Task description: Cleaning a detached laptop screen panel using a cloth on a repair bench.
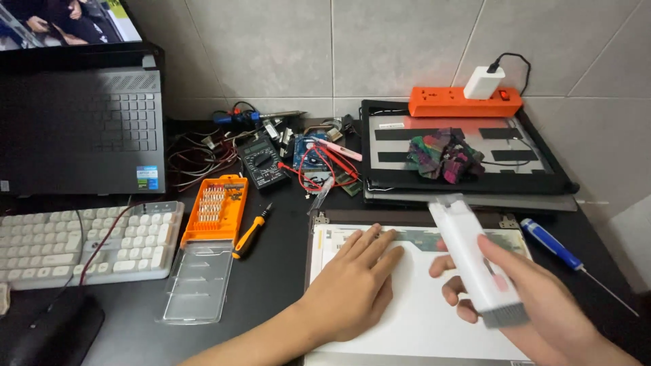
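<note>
The left hand [352, 285] lies flat, fingers spread, on the white panel [407, 318], while the right hand [522, 298] just beside it grips a white cleaning brush [475, 261] (long axis slanting away).

left hand [356, 281] flat, palm down, on the white display panel [407, 318]. right hand [522, 298] gripping a white cleaning brush tool [475, 261] above the panel's right side. left of the panel, an orange-handled screwdriver [252, 231] and an orange bit case [213, 217]; right of it, a blue screwdriver [553, 245].
</note>
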